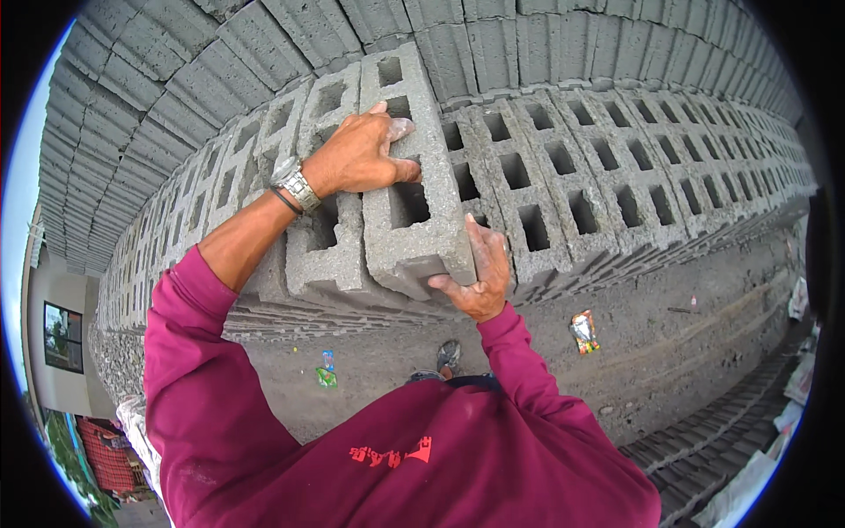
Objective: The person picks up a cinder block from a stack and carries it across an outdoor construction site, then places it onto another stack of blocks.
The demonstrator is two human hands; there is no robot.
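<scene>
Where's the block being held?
Just above centre in the head view: the concrete block is beside other hollow blocks, left hand on its top, right hand at its near right corner.

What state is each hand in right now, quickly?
Left hand: closed, holding a concrete block from above.
Right hand: closed, holding that block's near end.

- One gripped grey rectangular hollow concrete block (418,239), among others too many to count
- Two bare hands (361,151) on that block
- One silver metal wristwatch (297,183) and one black wristband (286,202), left of it
</scene>
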